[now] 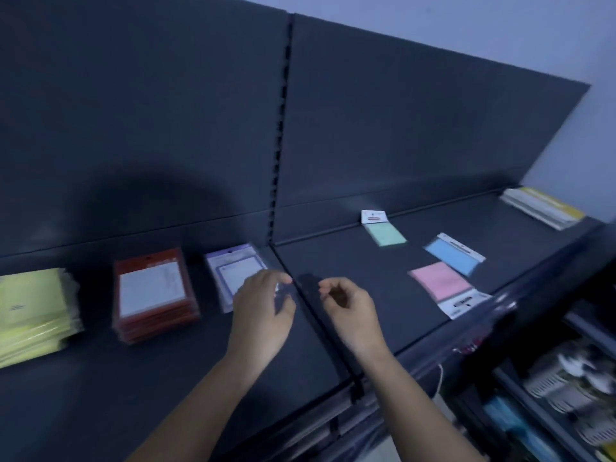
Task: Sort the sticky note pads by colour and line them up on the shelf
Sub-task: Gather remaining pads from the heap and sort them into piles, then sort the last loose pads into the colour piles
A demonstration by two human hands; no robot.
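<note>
Left hand [263,308] loosely curled at corner of purple pad [233,270], grip indeterminate through blur; right hand [346,308] loosely curled, empty, above shelf [366,271].

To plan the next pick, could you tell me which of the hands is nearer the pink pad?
Right. The right hand hangs left of the pink pad, apart from it; the left hand is farther left, over the purple pad.

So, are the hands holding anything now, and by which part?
The right hand holds nothing, its fingers loosely curled. The left hand is over the near right corner of the purple pad; blur hides whether it has a grip there.
</note>
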